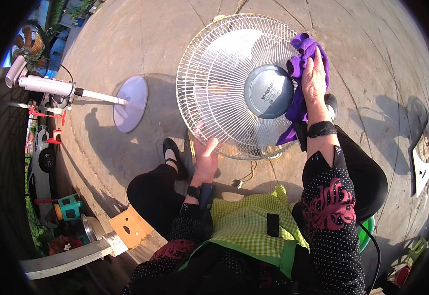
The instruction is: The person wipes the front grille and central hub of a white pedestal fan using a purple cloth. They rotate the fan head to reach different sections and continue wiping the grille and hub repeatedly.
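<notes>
A round electric fan head (236,86) with a white wire grille is tilted up between my knees. Its dark grey centre cap (269,92) bears writing and a small picture. My left hand (206,156) grips the lower left rim of the grille, thumb in front and fingers partly behind the wires. On the right rim, my right hand (315,79) presses a bunched purple cloth (299,94) against the grille. Part of the cloth hangs down along the rim. The blades show pale through the wires. Below the fan a cord (251,175) lies on the concrete.
A fan stand with a round white base (130,104) stands to the left. Another fan (30,44) is beyond it. A cardboard box (130,227) sits by a metal post (70,256) at lower left. A green basin (367,232) is behind my right leg. A teal stool (69,207) stands farther left.
</notes>
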A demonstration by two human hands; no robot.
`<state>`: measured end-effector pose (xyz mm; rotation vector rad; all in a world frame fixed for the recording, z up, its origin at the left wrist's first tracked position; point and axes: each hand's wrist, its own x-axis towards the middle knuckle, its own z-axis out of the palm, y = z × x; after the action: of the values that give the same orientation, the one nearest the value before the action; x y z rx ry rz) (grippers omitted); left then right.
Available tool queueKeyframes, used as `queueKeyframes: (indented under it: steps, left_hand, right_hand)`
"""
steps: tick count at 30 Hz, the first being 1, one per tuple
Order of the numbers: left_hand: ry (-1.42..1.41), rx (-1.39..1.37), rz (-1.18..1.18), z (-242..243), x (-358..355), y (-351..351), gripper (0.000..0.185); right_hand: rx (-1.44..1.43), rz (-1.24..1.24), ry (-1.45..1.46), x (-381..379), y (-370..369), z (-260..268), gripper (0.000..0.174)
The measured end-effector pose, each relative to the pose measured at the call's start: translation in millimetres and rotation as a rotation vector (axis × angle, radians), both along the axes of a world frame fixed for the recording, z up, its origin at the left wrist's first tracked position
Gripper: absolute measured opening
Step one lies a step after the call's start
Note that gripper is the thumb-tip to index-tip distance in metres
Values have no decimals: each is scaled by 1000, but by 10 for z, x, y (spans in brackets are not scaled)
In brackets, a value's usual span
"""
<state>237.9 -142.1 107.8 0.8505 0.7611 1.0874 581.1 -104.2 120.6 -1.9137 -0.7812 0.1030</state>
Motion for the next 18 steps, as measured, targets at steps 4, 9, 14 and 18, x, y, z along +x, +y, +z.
queueKeyframes:
  steps: [4, 9, 14, 18]
  left_hand:
    - [-40, 18, 7, -31, -32, 4, 86]
    - [-17, 32, -3, -108, -71, 46, 86]
    - [-119, 48, -63, -97, -68, 20, 75]
    - [-19, -8, -14, -71, -62, 50, 70]
  right_hand:
    - [-62, -79, 71, -119, -245, -176, 58]
    - [31, -110, 13, -511, -565, -208, 52]
    - [103, -54, -40, -971, -787, -121, 50]
    - [113, 131, -259, -1405, -894, 23, 53]
